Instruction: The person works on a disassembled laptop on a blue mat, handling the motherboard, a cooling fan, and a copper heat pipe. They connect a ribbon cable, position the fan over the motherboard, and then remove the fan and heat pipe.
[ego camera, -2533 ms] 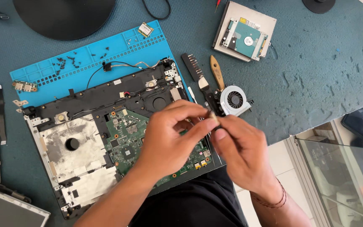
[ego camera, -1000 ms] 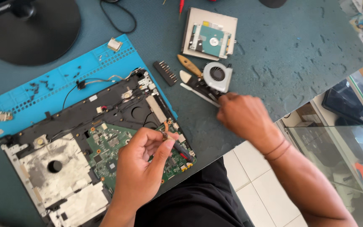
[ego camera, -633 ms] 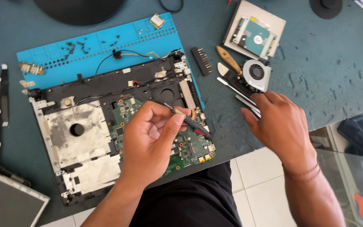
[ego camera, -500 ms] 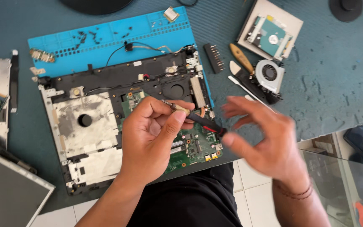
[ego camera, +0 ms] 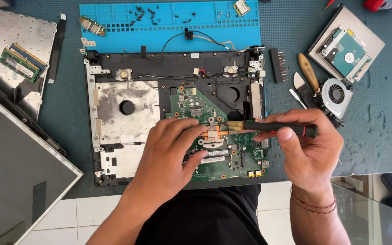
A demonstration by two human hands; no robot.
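Screwdriver (ego camera: 275, 127) sits pinched in my right hand (ego camera: 311, 152), fingers closed around its black handle, the shaft lying level with its tip over the copper heat plate on the green motherboard (ego camera: 214, 136). My left hand (ego camera: 171, 156) rests on that board, fingers loosely curled and gripping nothing. I judge the driver light and stiff, best held at the handle; the board looks fragile, so I'd press only on its edges. It lies in the opened laptop base (ego camera: 128, 113) at the near edge of the teal tabletop (ego camera: 377, 122), with a blue mat (ego camera: 169, 22) toward the far edge, a fan (ego camera: 336, 94) to the right, and white floor tiles below.
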